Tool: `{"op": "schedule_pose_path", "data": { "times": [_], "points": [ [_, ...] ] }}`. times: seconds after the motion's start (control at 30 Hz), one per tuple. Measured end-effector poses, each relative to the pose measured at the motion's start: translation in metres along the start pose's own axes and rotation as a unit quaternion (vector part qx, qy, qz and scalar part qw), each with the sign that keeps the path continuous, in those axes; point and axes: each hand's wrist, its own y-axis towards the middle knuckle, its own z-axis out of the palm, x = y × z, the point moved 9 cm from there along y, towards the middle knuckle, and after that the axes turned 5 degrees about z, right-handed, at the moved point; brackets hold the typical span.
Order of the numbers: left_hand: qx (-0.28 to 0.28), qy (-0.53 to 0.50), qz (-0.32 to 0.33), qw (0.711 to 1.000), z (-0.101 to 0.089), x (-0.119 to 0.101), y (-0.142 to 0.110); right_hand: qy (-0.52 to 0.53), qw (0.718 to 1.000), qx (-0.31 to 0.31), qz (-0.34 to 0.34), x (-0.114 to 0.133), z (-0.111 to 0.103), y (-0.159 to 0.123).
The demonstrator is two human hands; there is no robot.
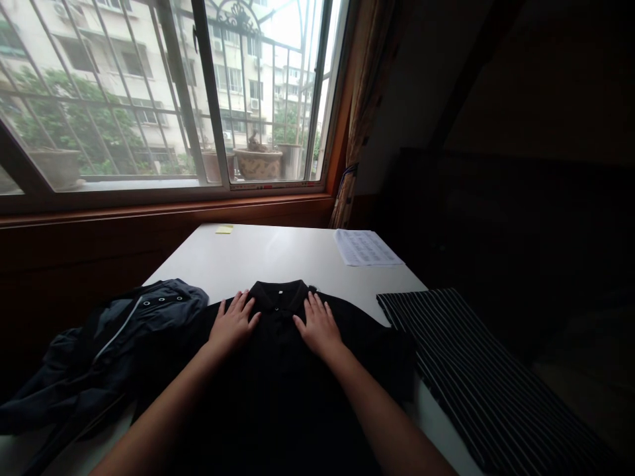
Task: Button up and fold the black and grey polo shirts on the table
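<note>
A black polo shirt (pixel 278 396) lies spread face up on the white table, its collar toward the window and its sleeves out to the sides. My left hand (pixel 234 320) rests flat on the shirt's left shoulder beside the collar, fingers spread. On the opposite shoulder my right hand (pixel 318 324) lies flat too, its fingers apart near the collar's right edge. Neither hand grips the cloth. The shirt's lower part is dark and runs out of view between my forearms.
At the left lies a crumpled dark blue-grey garment (pixel 169 311) with eyelets and a pale stripe. A black striped cloth (pixel 446 330) hangs over the right edge of the white table (pixel 278 254). Printed sheets (pixel 367 248) and a yellow note (pixel 224 229) lie at the back, below the window.
</note>
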Motion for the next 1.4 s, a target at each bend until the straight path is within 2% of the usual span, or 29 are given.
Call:
{"op": "schedule_pose_path", "data": {
  "times": [0.23, 0.43, 0.53, 0.73, 0.9, 1.07, 1.27, 1.4],
  "points": [
    [-0.019, 0.005, 0.014, 1.000, 0.001, 0.000, -0.001, 0.001, 1.000, 0.001, 0.005, -0.024, -0.001, -0.003],
    [-0.066, 0.006, 0.045, 0.997, -0.018, -0.007, -0.010, -0.003, 1.000, -0.006, 0.012, -0.035, -0.003, -0.003],
    [-0.069, -0.009, 0.062, 0.996, -0.021, -0.010, -0.012, -0.005, 1.000, -0.018, 0.010, -0.037, -0.004, -0.003],
    [-0.049, 0.013, 0.063, 0.997, -0.012, -0.008, -0.006, 0.003, 0.999, -0.035, 0.019, -0.039, -0.008, -0.004],
    [-0.014, 0.027, 0.033, 0.999, 0.000, -0.002, -0.002, 0.002, 0.999, -0.038, 0.035, -0.042, -0.006, -0.004],
    [0.009, 0.026, 0.041, 0.999, 0.003, -0.004, -0.002, -0.001, 0.998, -0.045, 0.033, -0.042, -0.004, -0.003],
    [-0.014, 0.018, 0.049, 0.999, 0.001, -0.005, -0.003, 0.010, 0.998, -0.048, 0.027, -0.042, -0.004, -0.002],
    [-0.044, 0.008, 0.052, 0.998, -0.005, -0.006, -0.004, 0.033, 0.996, -0.084, 0.007, -0.040, -0.011, -0.003]
  ]
}}
